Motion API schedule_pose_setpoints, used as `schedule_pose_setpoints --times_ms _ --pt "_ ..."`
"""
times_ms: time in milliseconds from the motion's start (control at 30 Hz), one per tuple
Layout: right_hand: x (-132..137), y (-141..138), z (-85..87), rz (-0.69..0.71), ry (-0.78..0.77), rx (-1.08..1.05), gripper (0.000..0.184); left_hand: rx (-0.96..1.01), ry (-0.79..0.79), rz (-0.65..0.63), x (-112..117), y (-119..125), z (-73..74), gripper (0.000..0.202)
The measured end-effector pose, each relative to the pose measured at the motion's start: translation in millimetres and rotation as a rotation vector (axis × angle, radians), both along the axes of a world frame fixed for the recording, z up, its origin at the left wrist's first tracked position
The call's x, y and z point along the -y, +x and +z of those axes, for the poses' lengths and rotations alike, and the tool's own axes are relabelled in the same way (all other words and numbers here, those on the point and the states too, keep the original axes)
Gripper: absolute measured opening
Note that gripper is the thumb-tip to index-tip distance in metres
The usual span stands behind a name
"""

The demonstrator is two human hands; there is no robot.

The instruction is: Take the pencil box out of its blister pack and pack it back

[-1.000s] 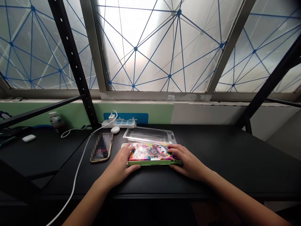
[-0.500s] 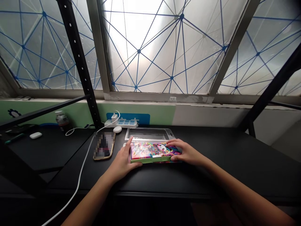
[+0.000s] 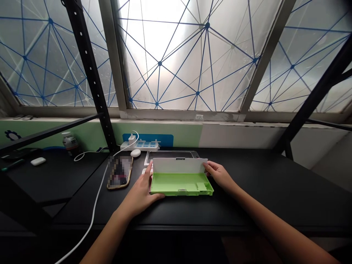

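Note:
A green pencil case point(image 3: 178, 183) lies on the black desk point(image 3: 261, 190) with its lid point(image 3: 178, 165) swung up, showing a white inside. The green tray holds nothing that I can see. My left hand point(image 3: 141, 190) grips the case's left end, thumb along the front edge. My right hand point(image 3: 218, 174) holds the right edge of the raised lid with its fingers closed on it.
A clear plastic package point(image 3: 172, 154) lies just behind the case. A phone point(image 3: 119, 176) on a white cable point(image 3: 93, 209) lies to the left, with a power strip point(image 3: 140, 145), a white mouse-like object point(image 3: 135, 153) and a bottle point(image 3: 70, 143) further back. Black shelf posts stand at both sides.
The colourful lid, flat and shut a second ago, has been swung up and back by my right hand. My left hand stays at the left end.

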State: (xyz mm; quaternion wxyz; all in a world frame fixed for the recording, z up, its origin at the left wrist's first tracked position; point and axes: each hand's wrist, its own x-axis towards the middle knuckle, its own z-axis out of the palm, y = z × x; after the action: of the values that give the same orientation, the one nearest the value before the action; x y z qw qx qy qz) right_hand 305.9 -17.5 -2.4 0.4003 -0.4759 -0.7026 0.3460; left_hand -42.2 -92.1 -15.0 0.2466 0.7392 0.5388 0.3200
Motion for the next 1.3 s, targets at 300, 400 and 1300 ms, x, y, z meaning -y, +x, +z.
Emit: schedule_pose_setpoints --times_ms 300,400,1300 --pt "35.2 16.2 5.3 0.273 -0.031 0.234 0.087 -0.09 0.019 0.135 -4.5 1.1 3.1 0.059" --pt "34.5 11.6 -0.1 0.165 0.049 0.262 0.069 -0.111 0.043 0.133 -6.4 0.1 0.1 0.061" --pt "23.2 -76.0 18.5 -0.072 0.468 0.836 0.025 -0.162 0.076 0.083 -9.9 11.9 -2.8 0.085"
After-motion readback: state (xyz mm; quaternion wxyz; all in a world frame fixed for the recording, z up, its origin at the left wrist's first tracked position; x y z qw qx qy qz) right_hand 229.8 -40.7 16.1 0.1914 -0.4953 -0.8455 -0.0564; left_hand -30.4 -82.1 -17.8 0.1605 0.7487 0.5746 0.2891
